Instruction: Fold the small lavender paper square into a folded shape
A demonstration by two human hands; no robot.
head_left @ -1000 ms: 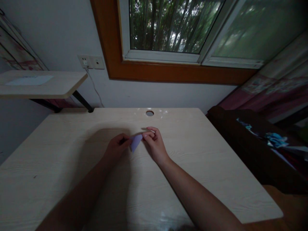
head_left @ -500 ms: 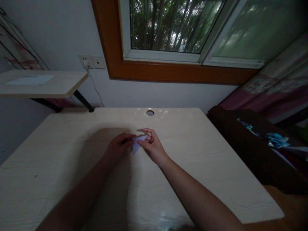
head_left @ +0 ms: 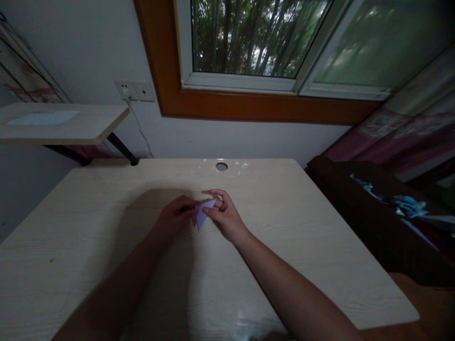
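A small folded piece of pale purple paper (head_left: 203,214) is held just above the light wooden desk (head_left: 302,246), near its middle. My left hand (head_left: 174,218) pinches the paper's left edge with closed fingers. My right hand (head_left: 224,217) pinches its right side between thumb and fingertips. The paper forms a pointed triangular shape with the tip pointing down toward me. Both forearms reach in from the bottom of the view.
A round cable hole (head_left: 221,166) sits at the desk's far edge. A raised side shelf (head_left: 67,125) with a sheet of paper (head_left: 42,117) stands at left. Wall sockets (head_left: 134,91) and a window are behind. A dark bed frame (head_left: 373,208) borders the right.
Both hands have drawn slightly closer together around the paper, and the paper has turned a little; my right fingers shifted lower on it. Since half a second ago almost nothing has moved.
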